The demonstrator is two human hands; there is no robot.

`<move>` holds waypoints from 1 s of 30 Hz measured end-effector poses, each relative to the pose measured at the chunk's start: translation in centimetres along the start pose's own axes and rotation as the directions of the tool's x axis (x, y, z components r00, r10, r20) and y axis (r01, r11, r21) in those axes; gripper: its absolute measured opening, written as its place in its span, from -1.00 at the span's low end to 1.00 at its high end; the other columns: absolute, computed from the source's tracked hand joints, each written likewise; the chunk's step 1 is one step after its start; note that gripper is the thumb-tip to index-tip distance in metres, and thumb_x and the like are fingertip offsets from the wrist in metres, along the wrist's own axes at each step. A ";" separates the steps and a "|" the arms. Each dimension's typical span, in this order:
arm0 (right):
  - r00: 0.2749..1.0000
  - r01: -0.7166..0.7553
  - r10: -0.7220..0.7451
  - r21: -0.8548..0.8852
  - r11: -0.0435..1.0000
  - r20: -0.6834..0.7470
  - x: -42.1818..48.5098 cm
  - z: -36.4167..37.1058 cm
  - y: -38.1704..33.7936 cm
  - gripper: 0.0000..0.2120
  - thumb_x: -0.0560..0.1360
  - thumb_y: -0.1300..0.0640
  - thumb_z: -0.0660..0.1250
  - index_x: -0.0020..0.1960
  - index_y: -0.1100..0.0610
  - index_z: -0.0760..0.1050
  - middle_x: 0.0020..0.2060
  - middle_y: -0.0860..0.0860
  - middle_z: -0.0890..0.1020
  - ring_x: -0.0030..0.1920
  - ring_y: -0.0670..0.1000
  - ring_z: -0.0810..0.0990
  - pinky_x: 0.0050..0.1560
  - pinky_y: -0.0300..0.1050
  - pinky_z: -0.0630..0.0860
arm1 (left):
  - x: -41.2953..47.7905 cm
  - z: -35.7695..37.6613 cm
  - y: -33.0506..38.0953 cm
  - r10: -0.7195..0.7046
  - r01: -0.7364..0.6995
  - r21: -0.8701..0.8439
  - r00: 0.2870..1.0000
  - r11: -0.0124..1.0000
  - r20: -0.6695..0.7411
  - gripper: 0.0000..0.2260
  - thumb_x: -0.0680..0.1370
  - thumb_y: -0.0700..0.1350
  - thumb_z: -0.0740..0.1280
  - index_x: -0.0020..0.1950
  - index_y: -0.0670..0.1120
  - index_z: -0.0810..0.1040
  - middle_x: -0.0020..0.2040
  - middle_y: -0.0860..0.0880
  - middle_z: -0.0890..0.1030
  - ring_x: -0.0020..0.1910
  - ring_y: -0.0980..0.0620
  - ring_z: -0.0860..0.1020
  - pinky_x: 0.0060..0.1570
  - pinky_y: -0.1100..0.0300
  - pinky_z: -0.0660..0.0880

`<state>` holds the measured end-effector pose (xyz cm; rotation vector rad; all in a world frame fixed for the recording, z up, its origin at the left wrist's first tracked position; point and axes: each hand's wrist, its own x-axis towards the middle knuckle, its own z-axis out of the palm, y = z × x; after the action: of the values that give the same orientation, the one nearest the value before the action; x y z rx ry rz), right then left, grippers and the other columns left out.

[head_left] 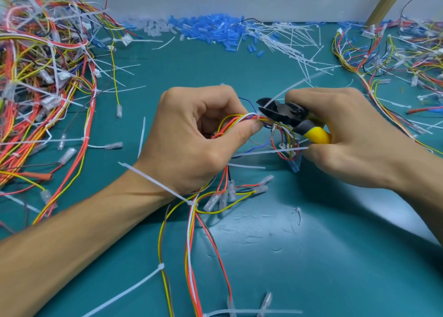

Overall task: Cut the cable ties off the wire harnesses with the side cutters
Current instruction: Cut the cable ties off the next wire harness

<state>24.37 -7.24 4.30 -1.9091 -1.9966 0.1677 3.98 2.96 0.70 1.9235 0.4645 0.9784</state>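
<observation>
My left hand (191, 137) pinches a wire harness (239, 121) of red, yellow, white and blue wires between thumb and fingers. My right hand (352, 137) grips the side cutters (282, 113), which have black jaws and yellow handles. The jaws sit at a white cable tie (287, 90) on the bundle, just right of my left thumb; the tie's tail arcs up to the right. The harness trails down toward me, with further white ties (191, 203) (160, 267) still around it.
A large tangle of harnesses (43, 82) lies at the left and another pile of harnesses (395, 53) at the right. Cut white ties (287, 41) and blue connector sleeves (211, 31) are heaped at the back of the green mat (311, 256).
</observation>
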 end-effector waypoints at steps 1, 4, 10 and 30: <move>1.000 -0.007 0.007 -0.025 1.000 0.003 -0.1 -0.1 -0.1 -0.83 0.25 0.16 0.16 -0.26 -0.07 0.24 -0.38 -0.01 0.36 -0.28 0.16 0.33 -0.35 0.19 0.39 | 0.0 0.1 0.0 0.000 0.000 0.010 1.000 1.000 0.000 -0.82 0.50 -0.20 0.50 -0.24 -0.24 0.60 -0.43 -0.09 0.51 -0.50 -0.03 0.42 -0.49 0.25 0.30; 0.998 -0.053 0.054 -0.070 0.996 0.024 -0.3 -0.2 -0.4 -0.92 0.19 0.12 0.11 -0.31 -0.02 0.27 -0.46 0.07 0.25 -0.34 0.25 0.24 -0.43 0.04 0.27 | -0.1 0.2 -0.1 0.000 0.000 0.044 1.000 0.999 0.000 -0.82 0.50 -0.18 0.51 -0.25 -0.23 0.60 -0.44 -0.07 0.50 -0.49 -0.09 0.43 -0.49 0.23 0.29; 0.989 -0.092 0.109 -0.163 0.982 0.103 -0.4 0.3 -0.6 -0.75 0.22 0.09 0.12 -0.25 0.20 0.49 -0.49 0.17 0.35 -0.37 0.27 0.28 -0.48 0.08 0.30 | -0.4 0.1 -0.4 0.006 -0.019 0.227 0.998 0.974 0.057 -0.81 0.49 -0.10 0.49 -0.27 -0.14 0.62 -0.44 -0.11 0.50 -0.48 -0.08 0.41 -0.49 0.14 0.29; 0.930 -0.195 0.235 0.163 0.967 -0.281 0.4 0.0 1.2 -0.88 0.27 0.19 0.24 -0.19 0.13 0.38 -0.37 0.13 0.41 -0.27 0.16 0.28 -0.23 0.10 0.31 | 1.7 -1.0 -0.6 -0.397 0.398 -0.322 0.915 0.859 0.073 -0.80 0.43 -0.07 0.49 -0.19 -0.22 0.64 -0.41 -0.13 0.60 -0.58 0.03 0.38 -0.60 0.33 0.28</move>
<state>25.52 -6.72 3.92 -1.9350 -1.5410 0.0619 4.30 4.96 1.27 1.4491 0.6241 0.7244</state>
